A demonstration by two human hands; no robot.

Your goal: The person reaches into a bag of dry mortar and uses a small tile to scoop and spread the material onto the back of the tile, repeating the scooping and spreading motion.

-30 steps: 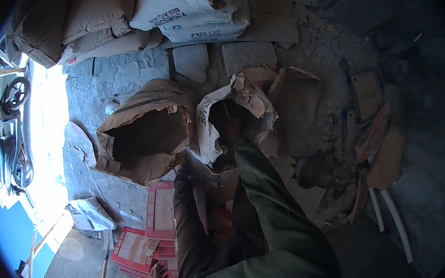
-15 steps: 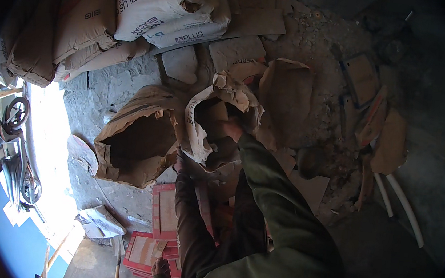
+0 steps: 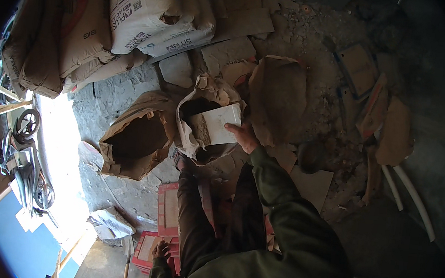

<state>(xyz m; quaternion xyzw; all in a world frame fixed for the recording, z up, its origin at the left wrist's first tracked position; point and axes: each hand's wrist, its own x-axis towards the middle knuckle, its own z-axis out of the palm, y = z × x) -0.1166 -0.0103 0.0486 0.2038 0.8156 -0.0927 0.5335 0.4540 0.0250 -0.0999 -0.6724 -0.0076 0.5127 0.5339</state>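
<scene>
My right hand (image 3: 241,136) grips a pale rectangular slab (image 3: 219,114), with gritty tan powder on its left part, raised at the mouth of a torn paper sack (image 3: 208,88). My thumb lies on the slab's face. A second opened brown sack (image 3: 151,103) stands to the left, its inside dark. My left hand (image 3: 161,249) hangs low beside a stack of red-edged boxes (image 3: 144,252), fingers apart with nothing visible in them. My legs are between the two hands, one foot against the sack.
Full paper sacks (image 3: 85,32) are piled at upper left. A flattened brown sack (image 3: 277,96), cardboard scraps (image 3: 394,134), a dark rounded object (image 3: 310,157) and white pipes (image 3: 414,203) lie rightward on dusty floor. Beyond a bright opening at left is a motorbike (image 3: 24,163).
My right hand has come up from deep inside the sack with the pale slab, now plainly visible at the mouth. The view has shifted slightly. My left hand stays low by the boxes.
</scene>
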